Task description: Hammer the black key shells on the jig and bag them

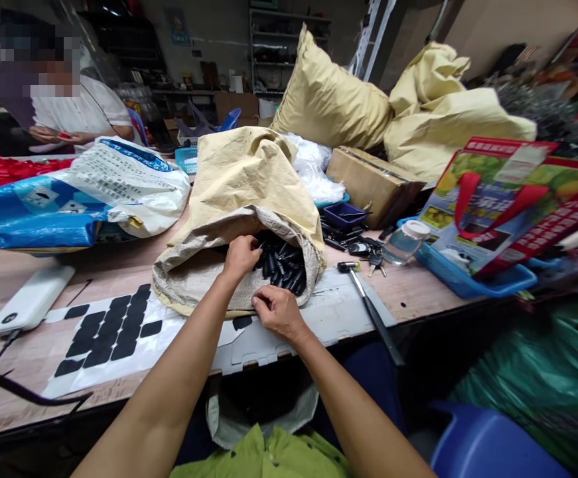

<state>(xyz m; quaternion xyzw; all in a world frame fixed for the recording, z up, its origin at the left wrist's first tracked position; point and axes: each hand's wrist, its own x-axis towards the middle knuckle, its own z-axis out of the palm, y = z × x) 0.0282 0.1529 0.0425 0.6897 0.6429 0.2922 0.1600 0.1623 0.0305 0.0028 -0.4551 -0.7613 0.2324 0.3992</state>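
Observation:
A yellow woven sack (249, 166) lies on the table with its pale mouth facing me, and many small black plastic pieces (283, 265) fill the opening. My left hand (241, 257) reaches into the mouth beside these pieces. Its fingers are bent together at their left edge, and whatever they hold is too small to make out. Close to the sack's lower lip is my right hand (279, 311), thumb and forefinger curled together. Anything between those fingers is hidden. Under the sack's right side lies a pale board (338, 299).
A hammer (368, 309) sticks out over the table edge. Left lie a sheet of black stickers (104, 332), a white power bank (30, 302) and a blue-white bag (89, 192). A jar (407, 242) and blue tray (488, 282) stand right. A person (82, 109) sits across.

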